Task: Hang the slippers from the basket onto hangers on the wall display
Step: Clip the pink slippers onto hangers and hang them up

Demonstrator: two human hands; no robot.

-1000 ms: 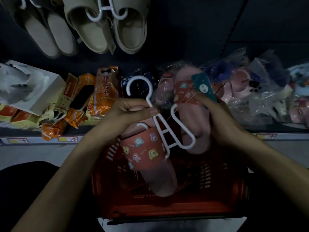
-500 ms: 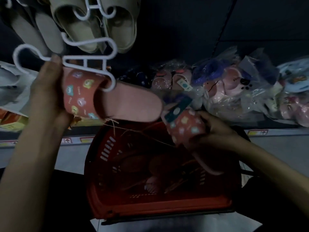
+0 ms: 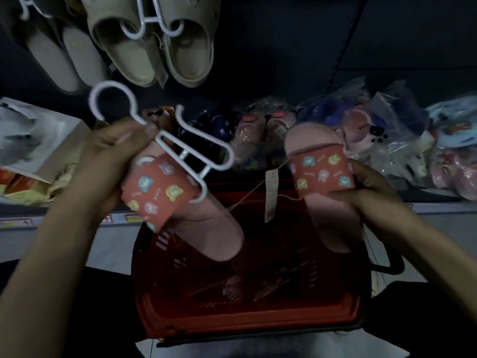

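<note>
Reaches in from both lower corners with bare forearms, raised and angled toward each other. Pinches the neck of a white hanger [image 3: 184,154] in the left hand [image 3: 111,156], thumb pressed down over curled fingers. Grips a pink cartoon-print slipper [image 3: 322,174] by its strap edge in the right hand [image 3: 371,187], thumb in front, fingers behind. Holds the two hands level and well apart.

Dim light, dark wall panels [image 3: 284,47], pale shelf edge [image 3: 438,209] with red labels [image 3: 129,217], plastic-bagged goods [image 3: 387,130] along it, white box [image 3: 51,140] at left

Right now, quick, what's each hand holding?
Left hand: grips the white hanger, one pink slipper hooked on it.
Right hand: grips the other pink slipper.
</note>
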